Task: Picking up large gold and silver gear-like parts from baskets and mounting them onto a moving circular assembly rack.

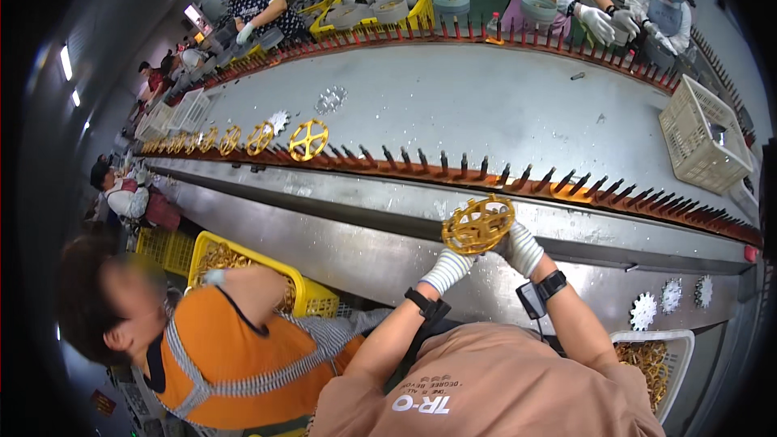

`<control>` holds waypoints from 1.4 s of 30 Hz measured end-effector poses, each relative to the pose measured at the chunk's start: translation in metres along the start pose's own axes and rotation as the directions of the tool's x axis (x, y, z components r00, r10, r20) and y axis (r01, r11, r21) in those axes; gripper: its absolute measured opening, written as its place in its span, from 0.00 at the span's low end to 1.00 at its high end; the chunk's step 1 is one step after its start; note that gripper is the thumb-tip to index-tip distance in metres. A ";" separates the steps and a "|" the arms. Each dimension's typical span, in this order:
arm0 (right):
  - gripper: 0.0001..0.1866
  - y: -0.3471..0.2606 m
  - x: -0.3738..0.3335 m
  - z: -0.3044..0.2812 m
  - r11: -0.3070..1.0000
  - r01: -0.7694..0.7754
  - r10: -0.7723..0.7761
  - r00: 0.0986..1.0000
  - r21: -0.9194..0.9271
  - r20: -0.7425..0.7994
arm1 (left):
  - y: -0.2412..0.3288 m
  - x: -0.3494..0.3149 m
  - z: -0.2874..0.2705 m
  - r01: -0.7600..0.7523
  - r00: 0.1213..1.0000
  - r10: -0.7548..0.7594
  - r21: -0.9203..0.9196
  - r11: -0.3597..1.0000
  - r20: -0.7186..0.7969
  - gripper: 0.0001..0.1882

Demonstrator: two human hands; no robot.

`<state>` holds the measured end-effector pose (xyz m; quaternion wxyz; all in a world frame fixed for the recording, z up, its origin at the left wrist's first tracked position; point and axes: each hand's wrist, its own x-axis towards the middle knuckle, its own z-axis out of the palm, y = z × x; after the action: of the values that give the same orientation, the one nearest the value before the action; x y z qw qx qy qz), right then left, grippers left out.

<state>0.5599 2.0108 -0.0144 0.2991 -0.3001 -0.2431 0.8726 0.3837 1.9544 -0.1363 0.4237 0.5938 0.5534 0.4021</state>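
Note:
Both hands wear white striped gloves. My left hand (447, 270) and my right hand (524, 249) grip a gold spoked wheel (479, 224) with a notched rim from below and the right side. It is tilted above the near steel ledge; whether it is one piece or two stacked, I cannot tell. My fingers are partly hidden behind it. Just beyond runs a rail of upright dark pegs (444, 165). Similar gold wheels (308, 140) stand on the rail's pegs toward the left.
Silver toothed discs (643, 311) lie at the right; others are on the grey table (486, 97). A white bin (682, 356) of gold parts is beside me. At left, a person in orange (235, 340) is near a yellow crate (324, 303). Several people work across the table.

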 end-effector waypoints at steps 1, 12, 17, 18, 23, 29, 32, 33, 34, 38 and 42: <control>0.22 0.001 0.002 0.002 0.992 -0.022 0.023 1.000 0.124 -0.010 | 0.000 0.003 -0.002 -0.218 0.951 0.301 0.542 0.812 -0.068 0.22; 0.40 -0.041 -0.002 -0.011 0.847 0.235 -0.322 0.941 -0.477 -0.108 | 0.098 0.031 -0.022 0.113 0.993 -0.046 0.783 0.612 -0.107 0.12; 0.17 -0.041 -0.018 -0.038 0.869 0.255 -0.420 0.834 -0.425 -0.358 | 0.082 0.022 -0.001 0.071 0.997 -0.037 0.676 0.733 -0.066 0.13; 0.15 -0.038 -0.029 -0.040 0.841 0.313 -0.486 0.796 -0.441 -0.361 | 0.091 0.025 0.002 0.066 0.998 -0.056 0.692 0.719 -0.037 0.13; 0.17 -0.042 -0.047 -0.057 0.850 0.327 -0.214 0.931 0.413 -0.297 | 0.072 0.040 0.021 0.164 0.950 -0.309 -0.773 0.613 -0.044 0.13; 0.12 -0.078 -0.079 -0.089 0.856 0.313 -0.331 0.943 0.411 -0.031 | 0.007 0.022 0.026 0.083 0.996 -0.086 -0.252 0.964 -0.003 0.13; 0.14 -0.081 -0.116 -0.079 0.930 0.272 -0.352 0.849 -0.246 -0.394 | 0.049 0.026 0.023 0.047 0.999 -0.044 0.163 0.986 -0.020 0.15; 0.13 -0.062 -0.117 -0.114 0.870 0.194 -0.390 0.835 -0.454 -0.389 | 0.054 0.025 0.028 0.100 0.995 -0.101 -0.199 0.975 0.006 0.15; 0.13 -0.052 -0.119 -0.122 0.779 0.109 -0.436 0.801 -0.617 -0.409 | 0.058 0.025 0.033 0.153 0.987 -0.151 -0.532 0.833 0.048 0.15; 0.16 -0.049 -0.120 -0.083 0.492 0.001 -0.416 0.879 -0.870 -0.235 | 0.079 -0.002 0.081 0.211 0.977 -0.143 -0.647 0.733 0.157 0.20; 0.25 -0.060 -0.095 -0.073 0.692 0.137 -0.277 0.957 -0.709 -0.085 | 0.087 0.000 0.092 0.272 0.954 -0.284 -0.688 0.673 0.099 0.20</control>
<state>0.6921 2.0074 0.0066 0.2822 -0.4407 -0.5565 0.6453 0.4984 1.9462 -0.0829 0.6667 0.2972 0.4489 0.5154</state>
